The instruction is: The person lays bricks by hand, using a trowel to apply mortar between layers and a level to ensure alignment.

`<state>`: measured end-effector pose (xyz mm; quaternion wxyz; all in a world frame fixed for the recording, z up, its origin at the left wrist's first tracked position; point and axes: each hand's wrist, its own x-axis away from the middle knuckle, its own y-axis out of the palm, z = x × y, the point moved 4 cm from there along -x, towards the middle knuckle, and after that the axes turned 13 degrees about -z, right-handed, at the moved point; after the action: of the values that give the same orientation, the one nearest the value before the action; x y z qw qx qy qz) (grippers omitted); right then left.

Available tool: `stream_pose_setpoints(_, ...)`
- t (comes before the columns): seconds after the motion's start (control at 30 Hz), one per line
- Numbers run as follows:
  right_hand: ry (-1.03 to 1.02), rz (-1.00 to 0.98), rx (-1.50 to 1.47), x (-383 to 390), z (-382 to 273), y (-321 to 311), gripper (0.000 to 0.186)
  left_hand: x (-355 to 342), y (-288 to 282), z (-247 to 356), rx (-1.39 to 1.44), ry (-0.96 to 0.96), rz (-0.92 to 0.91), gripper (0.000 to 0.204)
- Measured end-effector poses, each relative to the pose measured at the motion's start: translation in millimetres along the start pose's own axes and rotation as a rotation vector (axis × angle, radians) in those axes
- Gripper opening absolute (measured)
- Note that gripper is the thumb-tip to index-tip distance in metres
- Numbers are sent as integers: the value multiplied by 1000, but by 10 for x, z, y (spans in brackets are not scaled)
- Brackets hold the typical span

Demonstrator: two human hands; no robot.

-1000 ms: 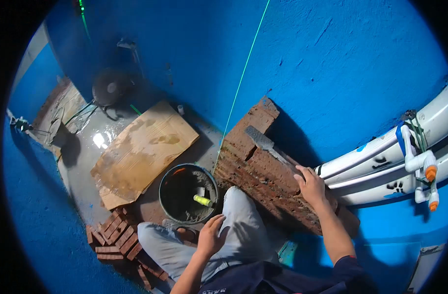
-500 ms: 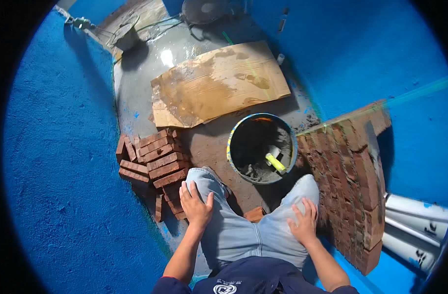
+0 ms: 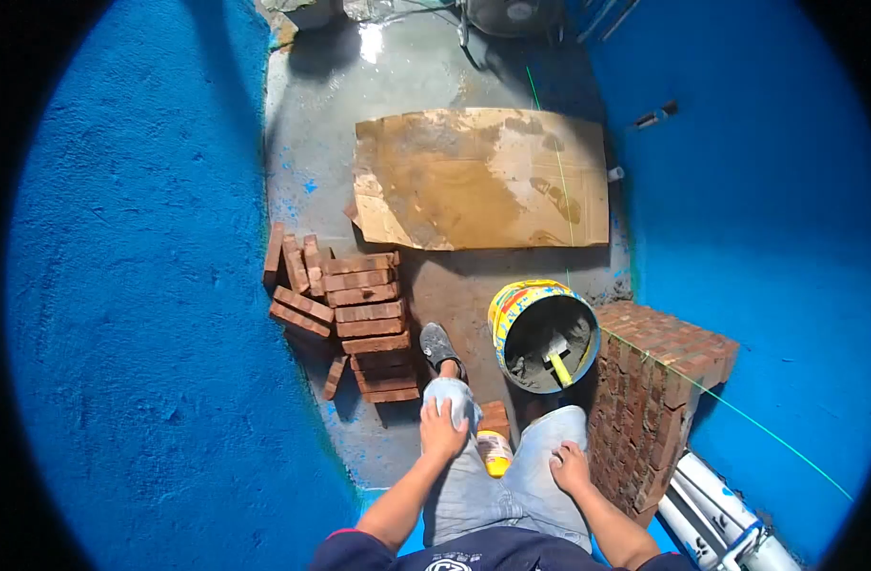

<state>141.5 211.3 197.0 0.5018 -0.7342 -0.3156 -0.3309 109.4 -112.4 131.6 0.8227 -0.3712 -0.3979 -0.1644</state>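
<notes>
My left hand (image 3: 442, 430) lies on my left knee, fingers spread over the jeans, holding nothing. On my right thigh rests my right hand (image 3: 570, 466), its fingers loosely bent and apart, also without anything in it. Ahead of my right knee stands a yellow patterned bucket (image 3: 508, 306) with grey mortar (image 3: 525, 366) inside. A trowel (image 3: 559, 367) with a yellow-green handle lies in the mortar, its blade partly sunk. Between my legs are a yellow and white tub (image 3: 494, 455) and a loose brick (image 3: 494, 417).
Stacked red bricks (image 3: 371, 312) stand at the left, several leaning loose beside them. At the right rises a brick wall (image 3: 635, 409), crossed by a thin green line. Wet cardboard (image 3: 483, 181) covers the floor ahead. White pipes (image 3: 712, 509) lie behind the wall; blue walls flank both sides.
My view has turned and shifted, so the bucket, bricks and cardboard appear straighter and lower. The yellow and white tub has come into sight between my legs. Both hands still rest on my legs.
</notes>
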Motion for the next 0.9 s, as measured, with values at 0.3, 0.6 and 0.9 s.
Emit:
stream_pose_setpoints(0.3, -134, -29, -181, -387, -1312, -1060, 22, 1032, -635, -377, 132, -40, -691, 66)
stream_pose_setpoints(0.6, -175, -64, -403, -1493, -2101, -2087, 36, 578, -2551, -461, 645, -275, -175, 61)
stream_pose_setpoints(0.9, -214, -395, -1407, -2417, -3814, -4713, 78, -486, -6012, 2450, 2396, 929, -261, 69)
